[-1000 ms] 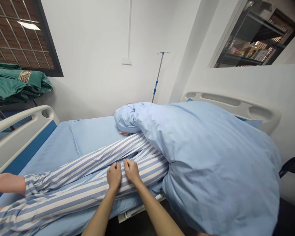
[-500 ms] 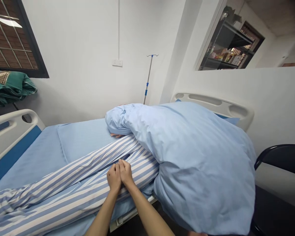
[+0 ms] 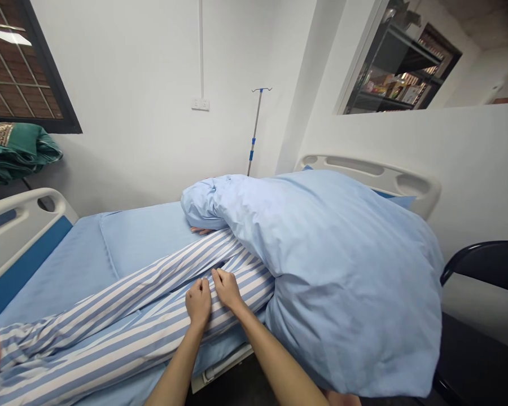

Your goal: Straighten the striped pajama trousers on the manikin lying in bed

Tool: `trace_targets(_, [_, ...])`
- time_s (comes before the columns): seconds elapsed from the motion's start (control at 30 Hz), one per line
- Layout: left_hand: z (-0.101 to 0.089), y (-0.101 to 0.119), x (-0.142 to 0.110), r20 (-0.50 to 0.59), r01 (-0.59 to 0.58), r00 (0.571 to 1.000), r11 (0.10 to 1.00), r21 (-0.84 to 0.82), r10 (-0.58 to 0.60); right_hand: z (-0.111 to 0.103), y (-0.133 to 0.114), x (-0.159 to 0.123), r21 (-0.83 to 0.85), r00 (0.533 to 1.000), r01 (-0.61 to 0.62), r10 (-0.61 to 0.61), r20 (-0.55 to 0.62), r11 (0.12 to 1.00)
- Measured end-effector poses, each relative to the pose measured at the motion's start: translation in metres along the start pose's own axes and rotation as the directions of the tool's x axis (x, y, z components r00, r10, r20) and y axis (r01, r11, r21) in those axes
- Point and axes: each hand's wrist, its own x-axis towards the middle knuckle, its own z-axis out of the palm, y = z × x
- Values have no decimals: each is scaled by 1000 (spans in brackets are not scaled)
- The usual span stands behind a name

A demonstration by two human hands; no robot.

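Legs [image 3: 144,338] lie on the bed [image 3: 148,237] left of the quilt [image 3: 342,270], a drip stand [image 3: 257,119] behind, a chair [image 3: 485,349] right

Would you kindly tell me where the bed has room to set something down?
Bare sheet shows between footboard, trousers, quilt and wall. The quilt crowds the headboard end; trousers, left hand and right hand crowd the near side.
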Motion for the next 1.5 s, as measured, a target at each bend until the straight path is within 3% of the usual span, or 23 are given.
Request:
trace_targets(0.27, [4,7,4,26,31,999,997,-68,-29,2,7,-5,112,999,-27,32,-43,993])
trace_targets(0.37, [14,19,11,71,56,997,965,-256,-39,0,9,-3,197,996,-55,68,-59,979])
trace_targets(0.47, [26,33,16,119,166,985,860,-483,-123,-1,12,-1,295,990,-100,124,-66,950])
trace_targets(0.53, [33,39,16,132,220,975,810,-543,-177,-2,14,0,337,986,-120,153,-73,934])
trace_targets(0.7, [39,36,11,51,60,998,921,-384,-44,0,16,1,372,978,-146,191,-87,917])
trace_targets(0.8, [39,32,9,40,26,999,942,-336,-13,-2,15,2,347,979,-159,192,-65,925])
trace_targets(1.0, [42,32,8,67,-50,995,964,-261,70,-26,19,8,-31,1000,-24,24,8,999])
trace_targets(1.13, [45,31,7,65,-58,995,975,-214,73,-33,28,6,-121,1000,-20,18,-15,993])
trace_targets(1.33, [48,33,7,101,-37,993,966,-258,65,-31,31,2,-103,999,-16,12,-36,995])
trace_targets(1.43, [36,27,10,130,-9,990,950,-311,51,-32,33,1,-72,1000,-3,1,-29,997])
trace_targets(1.5, [15,13,16,128,10,991,947,-322,33,-32,36,0,-53,999,0,-1,-35,999])
